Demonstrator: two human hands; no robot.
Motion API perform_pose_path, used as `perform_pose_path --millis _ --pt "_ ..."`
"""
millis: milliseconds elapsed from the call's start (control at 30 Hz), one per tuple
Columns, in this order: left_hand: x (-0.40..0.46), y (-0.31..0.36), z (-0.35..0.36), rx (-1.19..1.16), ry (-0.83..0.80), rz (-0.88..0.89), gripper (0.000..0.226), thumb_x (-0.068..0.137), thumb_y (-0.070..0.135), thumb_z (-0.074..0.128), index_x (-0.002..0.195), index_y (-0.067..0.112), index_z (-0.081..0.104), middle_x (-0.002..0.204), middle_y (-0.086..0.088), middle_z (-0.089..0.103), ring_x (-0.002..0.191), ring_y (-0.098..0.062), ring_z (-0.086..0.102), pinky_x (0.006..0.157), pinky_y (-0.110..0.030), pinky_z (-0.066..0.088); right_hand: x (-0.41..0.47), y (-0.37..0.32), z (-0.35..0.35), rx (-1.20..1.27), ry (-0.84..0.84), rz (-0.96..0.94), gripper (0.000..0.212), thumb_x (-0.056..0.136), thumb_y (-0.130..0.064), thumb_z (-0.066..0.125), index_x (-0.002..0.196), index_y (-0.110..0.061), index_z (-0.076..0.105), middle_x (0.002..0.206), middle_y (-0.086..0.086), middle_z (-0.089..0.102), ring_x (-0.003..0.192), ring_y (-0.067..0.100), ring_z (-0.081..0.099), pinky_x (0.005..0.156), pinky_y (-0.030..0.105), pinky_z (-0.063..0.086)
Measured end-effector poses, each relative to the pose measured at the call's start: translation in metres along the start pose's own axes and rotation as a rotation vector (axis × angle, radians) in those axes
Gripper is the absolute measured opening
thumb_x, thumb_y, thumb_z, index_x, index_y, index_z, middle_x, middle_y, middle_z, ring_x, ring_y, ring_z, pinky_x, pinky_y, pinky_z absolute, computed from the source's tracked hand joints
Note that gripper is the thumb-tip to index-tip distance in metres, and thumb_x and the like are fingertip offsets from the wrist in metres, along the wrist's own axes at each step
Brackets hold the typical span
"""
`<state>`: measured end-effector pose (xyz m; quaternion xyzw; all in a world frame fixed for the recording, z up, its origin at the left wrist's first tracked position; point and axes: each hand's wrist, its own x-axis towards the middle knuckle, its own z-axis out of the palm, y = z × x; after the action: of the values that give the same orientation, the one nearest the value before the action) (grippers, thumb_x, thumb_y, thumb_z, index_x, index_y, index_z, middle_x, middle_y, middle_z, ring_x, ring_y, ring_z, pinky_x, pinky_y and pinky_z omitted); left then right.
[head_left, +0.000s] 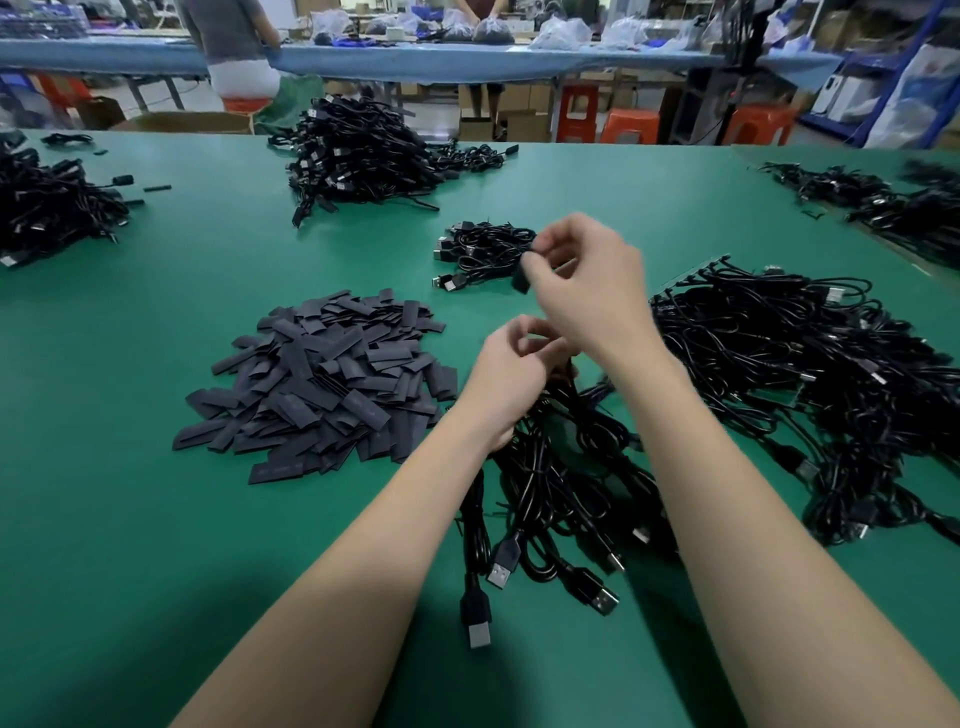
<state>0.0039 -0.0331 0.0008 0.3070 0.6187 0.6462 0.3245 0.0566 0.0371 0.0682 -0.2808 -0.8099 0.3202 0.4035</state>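
Green matting, smooth and dull, covers the table (156, 519) in the single head view, and everything on it is black or near black. The right hand (582, 280) is raised over the middle of the table, its thumb and forefinger pinching one short black sleeve (521, 280). The piece is blurred, and its long axis appears to run roughly up and down in the picture, hanging below the fingertips. Nearer the viewer, the left hand (511, 374) has its fingers curled round the far end of a cable bundle (550, 467) of thin, glossy round cords. The bundle lies on the matting with its long axis running from that hand back toward the viewer. Three USB plugs with square metal shells point the same way at its near end, and others are too tangled to count. Left of the hands is one sleeve pile (322, 384) of flat, matt, dark grey strips, too many to count. Five more cable heaps show: a small heap (483, 249) just behind the right hand, a tall heap (353, 150) farther back, a left heap (47, 208), a broad right heap (805, 374) touching the bundle, and a far-right heap (883, 202). Beyond the table a seated person (234, 41) faces a blue bench, beside orange plastic stools (628, 124)
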Motion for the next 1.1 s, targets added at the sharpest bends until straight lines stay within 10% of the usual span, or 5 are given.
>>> perform_pose_path --millis 267,667,1100 --pt "-0.002 0.006 -0.006 -0.151 -0.062 -0.016 0.012 0.093 0.008 0.065 0.095 0.017 0.058 0.084 0.001 0.074 0.064 -0.011 0.065 0.062 -0.015 0.048 0.002 0.057 -0.047 0.181 -0.02 0.444 0.006 0.082 -0.019 0.06 0.082 -0.017 0.066 0.089 -0.004 0.078 0.067 0.01 0.071 0.065 0.026 0.048" --pt "0.0 0.006 -0.008 -0.229 -0.075 -0.029 0.009 0.096 0.009 0.064 0.099 0.017 0.061 0.082 0.003 0.074 0.067 -0.009 0.066 0.076 -0.023 0.051 -0.009 0.063 -0.037 0.746 -0.354 0.454 0.015 0.087 -0.002 0.074 0.089 -0.009 0.06 0.076 0.006 0.07 0.062 0.015 0.067 0.069 0.022 0.056" --pt "0.001 0.005 -0.008 -0.229 -0.092 -0.022 0.012 0.098 0.009 0.06 0.101 0.014 0.07 0.084 0.004 0.075 0.066 -0.004 0.064 0.069 -0.017 0.052 -0.004 0.064 -0.046 0.996 -0.141 0.432 0.016 0.081 -0.003 0.078 0.096 -0.008 0.077 0.094 0.008 0.075 0.091 0.02 0.073 0.083 0.022 0.056"
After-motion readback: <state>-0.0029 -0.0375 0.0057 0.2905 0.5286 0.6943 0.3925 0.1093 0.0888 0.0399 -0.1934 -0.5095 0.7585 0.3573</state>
